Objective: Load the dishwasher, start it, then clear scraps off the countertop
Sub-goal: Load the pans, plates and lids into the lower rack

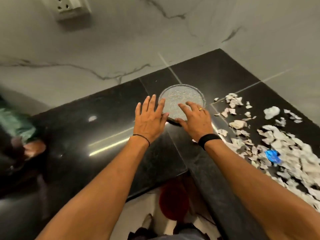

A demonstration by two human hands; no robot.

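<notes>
A round speckled grey plate (180, 97) lies flat on the black countertop (107, 122) near the wall corner. My left hand (150, 118) hovers at the plate's left rim with fingers spread and straight, the thumb near the near edge. My right hand (195, 118) reaches over the plate's near right part, fingers relaxed above its surface, thumb at the near rim. Neither hand grips the plate. Torn pale paper scraps (277, 144) cover the countertop to the right, with a blue scrap (272, 155) among them.
Marble wall panels rise behind and right of the counter, with a white socket (69, 7) high on the left. A person in green clothing (15, 125) is blurred at the left edge. A dark red round thing (173, 201) sits on the floor below the counter's front edge.
</notes>
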